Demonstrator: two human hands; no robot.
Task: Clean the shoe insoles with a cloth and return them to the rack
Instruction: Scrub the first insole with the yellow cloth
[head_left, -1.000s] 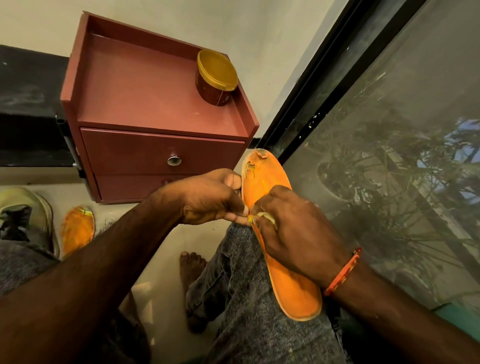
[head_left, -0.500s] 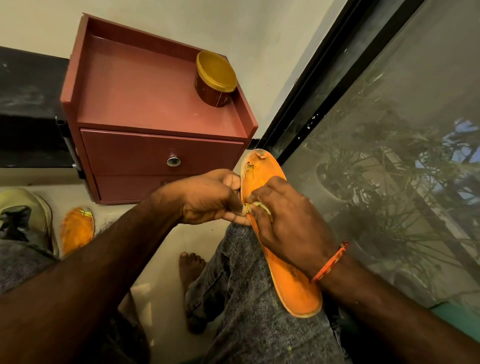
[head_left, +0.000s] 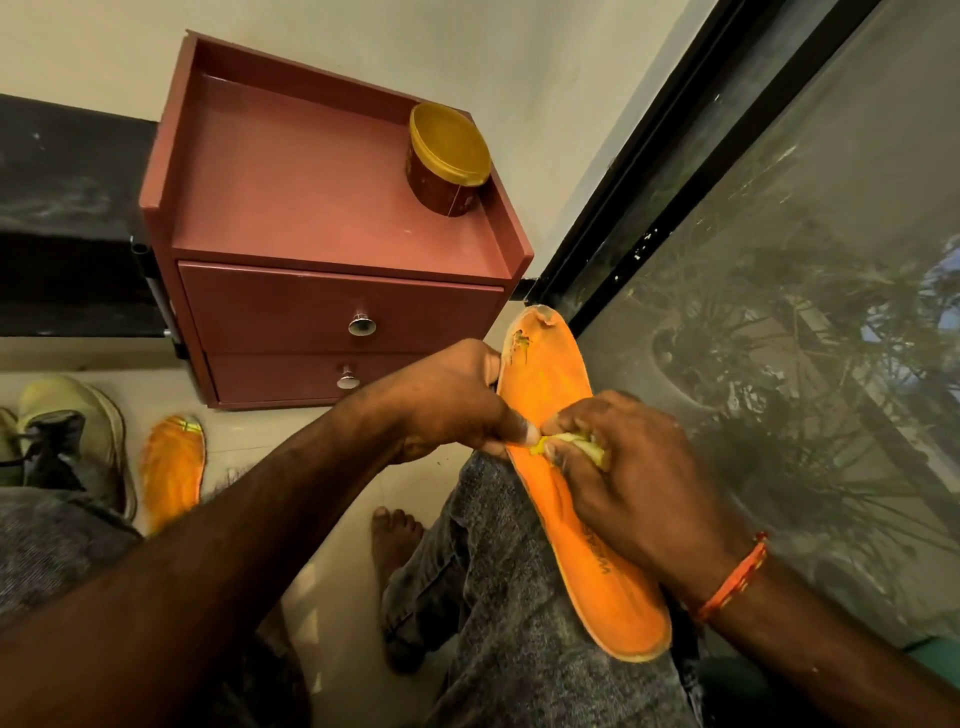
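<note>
An orange insole (head_left: 550, 384) lies along my right thigh, its worn toe end pointing away from me. My left hand (head_left: 447, 400) grips the insole's left edge near the toe. My right hand (head_left: 628, 478) pinches a small yellowish cloth (head_left: 576, 441) and presses it onto the middle of the insole. Most of the cloth is hidden under my fingers. A second orange insole (head_left: 174, 467) lies on the floor at the left, beside a pale green shoe (head_left: 72, 415).
A dark red cabinet (head_left: 322, 218) with two drawers stands against the wall ahead, with a gold-lidded jar (head_left: 449, 156) on top. A black-framed glass pane (head_left: 779, 260) runs along the right. My bare foot (head_left: 395, 535) rests on the tiled floor.
My right hand with the cloth has slid a short way along the insole, first toward the toe, then back toward the middle. The left hand keeps the same grip.
</note>
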